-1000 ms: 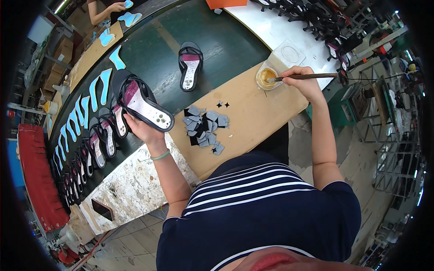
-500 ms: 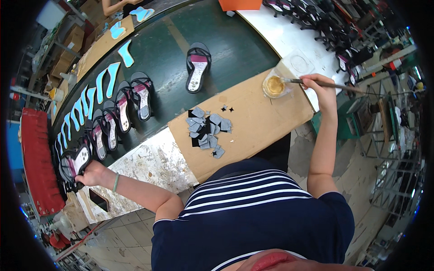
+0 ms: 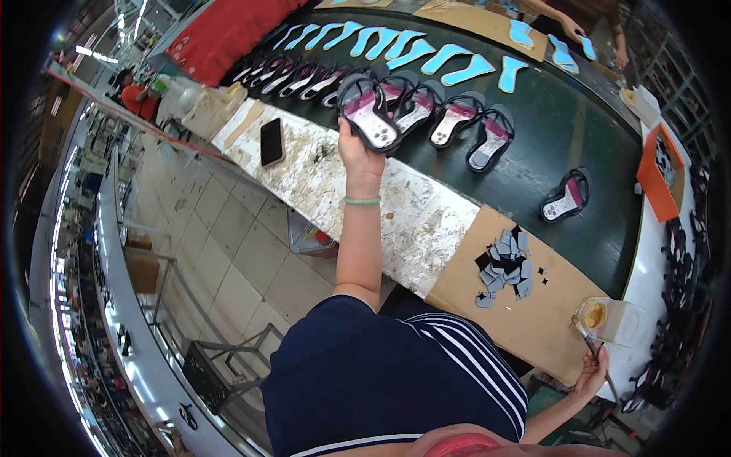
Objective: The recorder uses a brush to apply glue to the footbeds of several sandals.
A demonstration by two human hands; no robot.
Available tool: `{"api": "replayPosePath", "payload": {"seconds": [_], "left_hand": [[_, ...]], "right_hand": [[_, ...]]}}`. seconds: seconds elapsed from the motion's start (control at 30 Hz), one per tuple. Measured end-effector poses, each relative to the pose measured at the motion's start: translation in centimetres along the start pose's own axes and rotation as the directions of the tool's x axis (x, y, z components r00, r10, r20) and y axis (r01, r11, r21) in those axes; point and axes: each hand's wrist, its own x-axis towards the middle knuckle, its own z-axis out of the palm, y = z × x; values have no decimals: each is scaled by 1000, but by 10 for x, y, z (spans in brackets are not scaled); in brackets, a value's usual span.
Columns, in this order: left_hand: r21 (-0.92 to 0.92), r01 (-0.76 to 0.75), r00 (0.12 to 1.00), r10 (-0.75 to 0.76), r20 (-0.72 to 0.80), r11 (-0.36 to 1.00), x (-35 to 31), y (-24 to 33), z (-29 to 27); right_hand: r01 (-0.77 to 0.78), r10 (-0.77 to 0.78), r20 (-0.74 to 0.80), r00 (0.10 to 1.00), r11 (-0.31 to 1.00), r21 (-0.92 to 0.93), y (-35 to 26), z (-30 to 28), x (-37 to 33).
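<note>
My left hand (image 3: pixel 361 158) is closed around the toe or heel end of a black strappy sandal (image 3: pixel 373 126), held up over the table's near edge. Its insole is white with a purple band. Between the fingers of my right hand (image 3: pixel 591 370), at the far right, is a long-handled brush (image 3: pixel 592 346). The brush head meets the rim of a small tub of yellowish glue (image 3: pixel 595 312). Grey and black cut patches (image 3: pixel 505 263) lie heaped on the brown cardboard (image 3: pixel 487 312) between my hands.
A row of sandals (image 3: pixel 454 122) lines the green belt (image 3: pixel 525 152), with blue-edged insoles (image 3: pixel 466 70) behind. One sandal (image 3: pixel 566 196) stands apart. A phone (image 3: pixel 272 142) lies on the stained white board (image 3: pixel 320 179). An orange box (image 3: pixel 656 171) is at right. Another person's hand (image 3: pixel 571 29) works across the belt.
My view has swung to the left. The sandal in my left hand has come up and away from the row's end. My right hand still holds the brush at the glue tub.
</note>
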Motion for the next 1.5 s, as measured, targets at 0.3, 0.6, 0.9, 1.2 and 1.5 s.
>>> {"api": "replayPosePath", "payload": {"seconds": [0.3, 0.6, 0.9, 1.2, 1.5], "left_hand": [[195, 124, 958, -168, 231, 973, -28, -13, 17], [272, 262, 832, -359, 422, 926, -82, -91, 59], [368, 489, 704, -607, 369, 791, -115, -129, 70], [415, 536, 631, -676, 380, 735, -133, -131, 83], [395, 565, 614, -688, 385, 725, -132, -132, 80]], "right_hand": [[-53, -124, 171, 977, 641, 766, 30, 0, -12], [82, -364, 457, 812, 846, 527, -30, 199, -14], [522, -422, 592, 687, 853, 3, -41, 352, -44], [676, -503, 580, 641, 728, -116, -31, 382, -4], [707, -444, 677, 587, 688, -161, -38, 386, 12]]}}
